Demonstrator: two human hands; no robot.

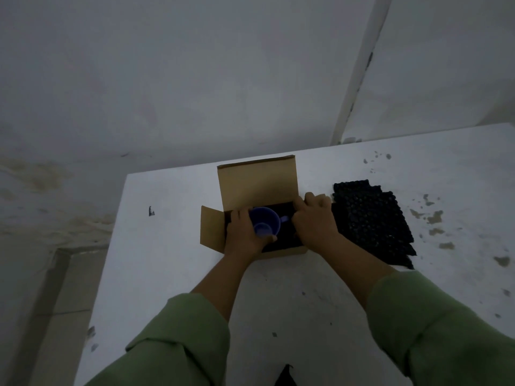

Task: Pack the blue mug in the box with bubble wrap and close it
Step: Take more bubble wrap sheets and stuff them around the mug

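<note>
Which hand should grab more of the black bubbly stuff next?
Probably the right hand. It sits at the box's right edge, beside the black bubble wrap. The left hand grips the blue mug in the box.

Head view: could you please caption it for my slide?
Left hand holds blue mug in open box; right hand at its edge.

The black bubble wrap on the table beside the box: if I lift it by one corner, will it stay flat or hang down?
The black bubble wrap would probably hang down: it appears to be thin sheets, loosely stacked and lying flat on the table. It is likely light for its size. The sheets may slide apart, since their edges are not aligned.
</note>
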